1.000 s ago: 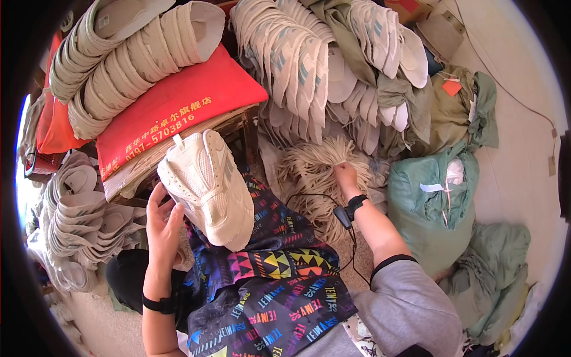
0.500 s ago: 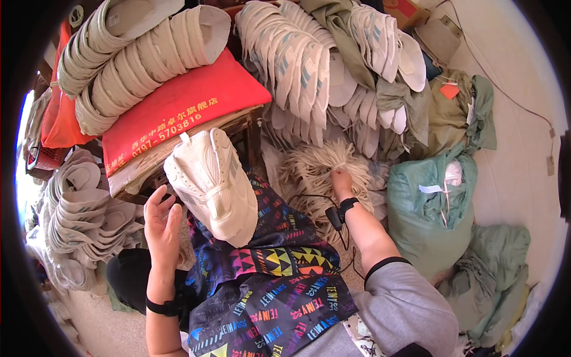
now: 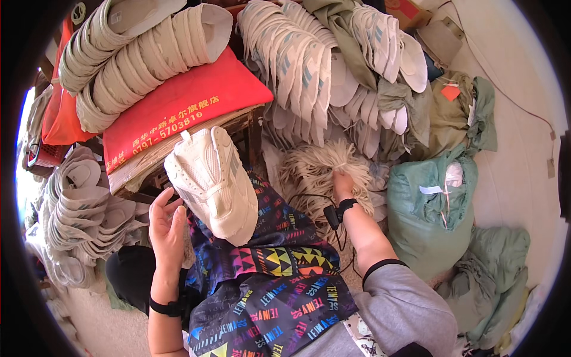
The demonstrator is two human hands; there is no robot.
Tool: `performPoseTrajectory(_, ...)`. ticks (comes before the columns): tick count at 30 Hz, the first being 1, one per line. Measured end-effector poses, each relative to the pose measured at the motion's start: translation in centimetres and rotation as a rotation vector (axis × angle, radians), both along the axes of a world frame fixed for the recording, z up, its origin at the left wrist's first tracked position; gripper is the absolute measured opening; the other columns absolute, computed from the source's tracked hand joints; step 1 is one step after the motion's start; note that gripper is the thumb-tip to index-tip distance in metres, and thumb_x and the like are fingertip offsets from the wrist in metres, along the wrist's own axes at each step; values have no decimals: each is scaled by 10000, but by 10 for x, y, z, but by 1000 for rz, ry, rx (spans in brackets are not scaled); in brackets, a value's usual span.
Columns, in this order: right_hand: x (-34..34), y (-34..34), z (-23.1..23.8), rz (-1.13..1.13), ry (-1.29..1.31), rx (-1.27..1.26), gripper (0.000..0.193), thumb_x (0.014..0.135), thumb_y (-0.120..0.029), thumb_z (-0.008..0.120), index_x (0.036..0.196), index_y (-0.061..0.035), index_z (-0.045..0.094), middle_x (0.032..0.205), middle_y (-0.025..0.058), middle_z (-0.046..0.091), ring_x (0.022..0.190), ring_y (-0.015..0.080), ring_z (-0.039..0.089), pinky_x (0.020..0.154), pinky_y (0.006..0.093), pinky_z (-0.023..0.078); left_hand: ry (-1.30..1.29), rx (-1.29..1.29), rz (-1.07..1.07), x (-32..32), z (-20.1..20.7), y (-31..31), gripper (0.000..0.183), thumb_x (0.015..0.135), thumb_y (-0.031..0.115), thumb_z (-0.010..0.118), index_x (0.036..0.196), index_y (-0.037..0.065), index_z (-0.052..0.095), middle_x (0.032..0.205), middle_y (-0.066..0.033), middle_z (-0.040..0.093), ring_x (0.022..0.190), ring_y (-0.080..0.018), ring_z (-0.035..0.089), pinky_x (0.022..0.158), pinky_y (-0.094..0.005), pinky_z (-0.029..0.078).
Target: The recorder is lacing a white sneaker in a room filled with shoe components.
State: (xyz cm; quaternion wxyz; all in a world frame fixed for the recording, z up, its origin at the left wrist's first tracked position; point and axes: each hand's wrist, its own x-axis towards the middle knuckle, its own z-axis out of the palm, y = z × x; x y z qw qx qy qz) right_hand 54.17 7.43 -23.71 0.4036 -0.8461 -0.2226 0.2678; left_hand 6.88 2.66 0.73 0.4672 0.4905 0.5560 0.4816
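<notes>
A cream sneaker (image 3: 214,187) with no lace in its eyelets rests over my lap, its toe pointing toward me. My left hand (image 3: 167,226) is open beside the shoe's left side, fingers spread and holding nothing. To the right of the shoe, a big bundle of cream shoelaces (image 3: 321,160) hangs beyond my knees. My right hand (image 3: 343,185) is in among these laces, its fingers curled and partly hidden by the strands. A dark patterned apron (image 3: 285,262) covers my lap under the sneaker.
Stacked shoe uppers (image 3: 154,59) lie on a red bag (image 3: 190,101) atop a wooden stand. More uppers (image 3: 291,65) hang at the far middle, and others (image 3: 77,214) are piled at left. A green sack (image 3: 428,238) stands right of my forearm; a cable (image 3: 505,89) crosses the floor.
My left hand has shifted slightly right, closer to the sneaker. My right hand has moved a little lower within the laces. The sneaker has hardly moved.
</notes>
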Motion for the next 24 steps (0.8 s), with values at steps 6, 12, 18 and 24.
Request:
performPoseTrajectory(6, -7, 11, 26, -4, -113, 68, 260, 812, -217, 680, 875, 34, 668, 795, 126, 667, 777, 271, 647, 718, 382, 483, 168, 207, 58, 9, 13, -4, 374, 938, 56, 580, 1298, -10, 503, 1334, -126, 499, 1054, -147, 574, 873, -276, 478)
performPoseTrajectory(12, -158, -3, 233, 851, 719, 301, 50, 931, -85, 579, 940, -38, 593, 793, -7, 616, 717, 63, 559, 657, 231, 475, 102, 267, -303, 37, 49, -6, 450, 934, 130, 609, 1348, 1, 488, 1443, -149, 436, 1009, -146, 596, 851, -272, 469)
performPoseTrajectory(18, -216, -39, 321, 1598, 516, 403, 64, 938, -61, 601, 994, -33, 583, 788, -49, 579, 715, 30, 526, 625, 205, 439, -168, -80, -657, 40, 62, -7, 497, 915, 168, 669, 1346, 0, 489, 1232, -68, 574, 1106, -133, 535, 969, -281, 408)
performPoseTrajectory(24, -197, -17, 319, 1187, 332, 447, 23, 942, -33, 587, 958, -38, 571, 792, -76, 518, 697, -12, 469, 612, 173, 404, 142, -87, -528, 21, 64, -21, 155, 996, 103, 537, 1037, -1, 644, 782, -9, 618, 725, -78, 576, 655, -239, 474)
